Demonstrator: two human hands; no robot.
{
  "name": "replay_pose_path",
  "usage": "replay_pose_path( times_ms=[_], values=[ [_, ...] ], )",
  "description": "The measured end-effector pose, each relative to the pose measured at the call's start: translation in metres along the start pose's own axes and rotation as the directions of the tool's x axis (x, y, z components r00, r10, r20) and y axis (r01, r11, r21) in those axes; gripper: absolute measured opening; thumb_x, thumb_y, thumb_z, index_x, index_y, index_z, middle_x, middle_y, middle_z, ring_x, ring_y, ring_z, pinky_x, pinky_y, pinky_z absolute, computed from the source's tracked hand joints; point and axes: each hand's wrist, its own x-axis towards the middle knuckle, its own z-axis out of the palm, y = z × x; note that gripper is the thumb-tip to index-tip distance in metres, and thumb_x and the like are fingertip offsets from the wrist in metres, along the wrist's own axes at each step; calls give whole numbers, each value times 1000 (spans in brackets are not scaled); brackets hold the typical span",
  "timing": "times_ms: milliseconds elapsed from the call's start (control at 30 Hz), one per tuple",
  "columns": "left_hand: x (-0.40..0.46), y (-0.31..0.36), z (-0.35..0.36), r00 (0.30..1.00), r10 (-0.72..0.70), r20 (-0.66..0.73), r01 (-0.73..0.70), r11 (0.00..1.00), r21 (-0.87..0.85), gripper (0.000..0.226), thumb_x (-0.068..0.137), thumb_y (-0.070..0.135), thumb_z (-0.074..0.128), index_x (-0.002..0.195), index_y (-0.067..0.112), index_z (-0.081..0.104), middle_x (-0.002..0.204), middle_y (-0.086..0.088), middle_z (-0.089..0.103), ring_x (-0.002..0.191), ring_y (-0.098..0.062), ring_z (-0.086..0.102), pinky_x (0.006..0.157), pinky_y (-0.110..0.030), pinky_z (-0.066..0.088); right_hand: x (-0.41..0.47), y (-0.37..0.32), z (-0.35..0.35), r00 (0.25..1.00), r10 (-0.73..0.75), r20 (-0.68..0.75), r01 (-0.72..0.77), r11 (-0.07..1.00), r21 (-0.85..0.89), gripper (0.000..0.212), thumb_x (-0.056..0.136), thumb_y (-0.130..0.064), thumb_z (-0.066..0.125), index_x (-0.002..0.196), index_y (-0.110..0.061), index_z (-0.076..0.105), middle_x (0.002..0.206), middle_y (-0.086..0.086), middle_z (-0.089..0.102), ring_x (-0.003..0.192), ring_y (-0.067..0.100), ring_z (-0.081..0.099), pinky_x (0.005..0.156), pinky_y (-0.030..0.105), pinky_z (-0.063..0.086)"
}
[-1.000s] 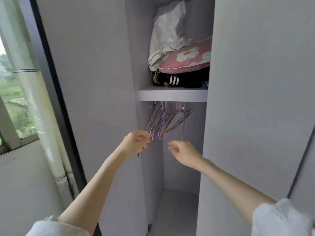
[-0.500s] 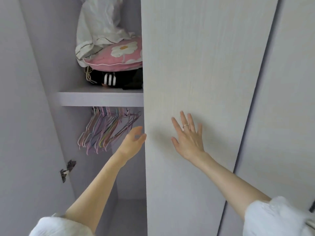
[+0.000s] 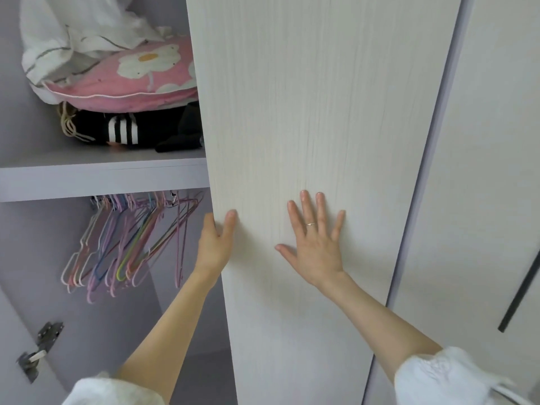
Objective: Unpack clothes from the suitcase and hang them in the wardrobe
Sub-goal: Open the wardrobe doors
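The pale wood-grain wardrobe door (image 3: 306, 112) fills the middle of the view. My left hand (image 3: 214, 247) grips its left edge, the thumb on the front face and the other fingers hidden behind it. The palm of my right hand (image 3: 317, 244) lies flat on the door front, fingers straight and spread. To the left, the wardrobe is open, with several coloured empty hangers (image 3: 128, 247) bunched on a rail under a shelf (image 3: 102, 179). No suitcase or clothes for hanging are in view.
On the shelf lie a pink flowered pillow (image 3: 137, 80), a white cloth (image 3: 67, 30) and black striped clothing (image 3: 140, 133). A metal hinge (image 3: 41, 349) sits on the left wall. Another door (image 3: 482, 171) with a black handle (image 3: 523, 293) stands at the right.
The view swung right and closer to the door. My left hand left the hangers and took the door's edge. My right hand moved from below the hangers onto the door front, fingers spread.
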Motion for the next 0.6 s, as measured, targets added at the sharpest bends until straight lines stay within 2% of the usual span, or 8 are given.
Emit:
replay_pose_path(
  times_ms=[67, 100, 167, 233, 300, 400, 500, 600],
  values=[
    [-5, 2, 1, 1000, 5, -23, -5, 1000, 15, 31, 95, 44, 42, 108, 16, 42, 82, 15, 45, 80, -7, 46, 70, -22, 36, -4, -3, -6, 1000, 9, 14, -10, 998, 60, 92, 79, -54, 59, 148, -17, 10, 158, 6, 1, 144, 33, -2, 102, 71, 18],
    [-12, 4, 2, 1000, 0, -30, 1, 1000, 23, 31, 95, 44, 42, 106, 15, 42, 79, 13, 43, 75, -6, 44, 66, -20, 36, -11, -4, -12, 1000, 6, 7, -6, 996, 92, 93, 80, -49, 62, 148, -17, 9, 158, 5, 0, 144, 33, -3, 102, 70, 19],
    [-22, 4, 0, 999, 7, -53, -5, 999, 36, 33, 95, 44, 43, 100, 11, 42, 72, 9, 36, 66, -6, 39, 61, -18, 34, -18, -5, -18, 1000, -10, 13, 7, 983, 185, 91, 88, -41, 56, 150, -21, -7, 155, 1, -21, 143, 27, -19, 111, 64, 16],
    [-37, 8, -1, 997, 30, -74, -26, 998, 61, 40, 94, 44, 44, 99, 5, 45, 69, 5, 31, 61, -10, 32, 56, -20, 30, -29, -5, -31, 998, -24, 53, 7, 955, 297, 84, 95, -36, 47, 146, -21, -18, 146, -5, -35, 138, 21, -31, 118, 48, 12],
    [-58, 14, -3, 994, 55, -94, -46, 994, 97, 43, 94, 44, 45, 101, 2, 46, 69, 2, 30, 61, -12, 31, 55, -22, 29, -47, -6, -47, 997, -43, 67, 14, 923, 385, 79, 97, -32, 45, 148, -22, -13, 145, -9, -37, 141, 18, -28, 118, 33, 17],
    [-96, 28, -1, 991, 67, -120, -50, 989, 142, 39, 93, 45, 46, 89, 6, 40, 67, 2, 29, 58, -12, 29, 50, -20, 27, -79, -6, -66, 987, -37, 155, -51, 849, 527, 74, 97, -28, 46, 150, -25, -4, 153, -9, -28, 145, 14, -14, 112, 27, 23],
    [-134, 43, 4, 987, 83, -137, -59, 983, 172, 39, 93, 43, 46, 81, 10, 31, 65, 2, 27, 56, -13, 27, 44, -16, 29, -113, -5, -79, 962, -17, 273, -179, 713, 678, 64, 97, -26, 46, 151, -21, 11, 159, -4, -10, 146, 9, 3, 109, 15, 12],
    [-183, 59, 14, 980, 140, -141, -114, 977, 180, 38, 95, 36, 46, 74, 12, 26, 62, 0, 26, 53, -13, 26, 44, -14, 30, -162, 3, -89, 944, -46, 326, -221, 646, 731, 64, 97, -27, 47, 150, -18, 14, 159, -1, 3, 145, 7, 5, 103, 6, 2]
  ],
)
